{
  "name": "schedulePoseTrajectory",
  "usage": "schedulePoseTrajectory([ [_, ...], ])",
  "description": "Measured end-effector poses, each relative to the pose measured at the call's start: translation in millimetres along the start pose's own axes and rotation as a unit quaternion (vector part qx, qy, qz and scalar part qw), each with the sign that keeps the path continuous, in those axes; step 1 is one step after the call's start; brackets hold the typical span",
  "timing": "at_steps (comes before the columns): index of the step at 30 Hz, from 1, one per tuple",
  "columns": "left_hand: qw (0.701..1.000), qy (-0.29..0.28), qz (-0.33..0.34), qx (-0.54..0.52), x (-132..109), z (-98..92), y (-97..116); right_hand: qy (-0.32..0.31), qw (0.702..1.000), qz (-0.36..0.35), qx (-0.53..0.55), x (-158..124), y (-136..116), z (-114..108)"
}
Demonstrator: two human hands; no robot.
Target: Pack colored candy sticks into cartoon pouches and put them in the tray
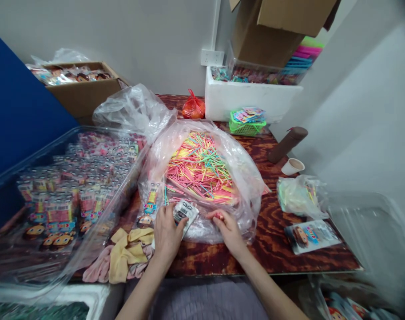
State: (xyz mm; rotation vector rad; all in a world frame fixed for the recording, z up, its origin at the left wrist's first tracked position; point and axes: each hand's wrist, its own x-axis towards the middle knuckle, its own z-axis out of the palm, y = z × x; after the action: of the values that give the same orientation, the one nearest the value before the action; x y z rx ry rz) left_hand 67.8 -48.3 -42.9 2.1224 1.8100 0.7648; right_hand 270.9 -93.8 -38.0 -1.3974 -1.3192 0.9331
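My left hand (169,229) is closed on a small clear printed pouch (186,214), its top edge pointing away from me. My right hand (228,229) has its fingers pinched together, with a bit of pink showing at the tips that I cannot make out clearly. Just beyond both hands lies a large open plastic bag (249,178) full of thin coloured sticks (200,171), mostly pink and yellow with some green and blue. Left of my left hand, a filled pouch (152,200) with yellow and pink contents lies on the bag's edge.
A clear bin (85,249) of filled pouches stands left, by yellow and pink cloths (125,255). At right are a pouch stack (311,235), a plastic bag (297,195), a paper cup (292,166) and a brown flask (287,144). Behind are a green basket (245,128) and foam box (252,98).
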Motion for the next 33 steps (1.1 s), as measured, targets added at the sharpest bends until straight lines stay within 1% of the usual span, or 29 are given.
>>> schedulePoseTrajectory([
  [3, 1.000, -0.004, -0.015, -0.018, 6, -2.2, 0, 0.003, 1.000, 0.006, -0.007, -10, 12, 11],
  [7, 0.997, -0.026, -0.049, -0.044, 13, -4.7, -3, 0.006, 0.998, 0.023, 0.050, -9, 16, 8],
  [9, 0.997, -0.029, -0.042, -0.054, 14, -5.0, -5, 0.007, 0.997, 0.034, 0.074, -8, 17, 5],
  [14, 0.997, -0.031, 0.005, -0.066, 14, -4.6, -6, 0.008, 0.993, 0.059, 0.098, -10, 23, 5],
  [16, 0.996, -0.016, 0.007, -0.085, 14, -6.6, -7, 0.015, 0.992, 0.058, 0.114, -11, 26, 6],
  [19, 0.991, 0.008, 0.008, -0.134, 14, -14.7, -8, 0.025, 0.990, 0.054, 0.131, -11, 26, 6],
  [22, 0.981, 0.006, 0.003, -0.194, 13, -27.8, -8, 0.019, 0.992, 0.047, 0.116, -12, 23, 4],
  [25, 0.970, -0.004, -0.016, -0.242, 13, -37.7, -6, 0.015, 0.994, 0.039, 0.101, -12, 20, 3],
  [27, 0.957, -0.024, -0.045, -0.286, 13, -38.8, -5, 0.016, 0.994, 0.042, 0.099, -12, 18, 3],
  [29, 0.930, -0.050, -0.097, -0.351, 13, -35.8, -3, 0.014, 0.994, 0.049, 0.101, -12, 15, 2],
  [31, 0.887, -0.060, -0.162, -0.428, 13, -31.1, -2, 0.012, 0.993, 0.051, 0.102, -11, 12, 2],
  [33, 0.843, -0.049, -0.215, -0.490, 15, -27.8, 0, 0.011, 0.994, 0.049, 0.096, -12, 9, 3],
])
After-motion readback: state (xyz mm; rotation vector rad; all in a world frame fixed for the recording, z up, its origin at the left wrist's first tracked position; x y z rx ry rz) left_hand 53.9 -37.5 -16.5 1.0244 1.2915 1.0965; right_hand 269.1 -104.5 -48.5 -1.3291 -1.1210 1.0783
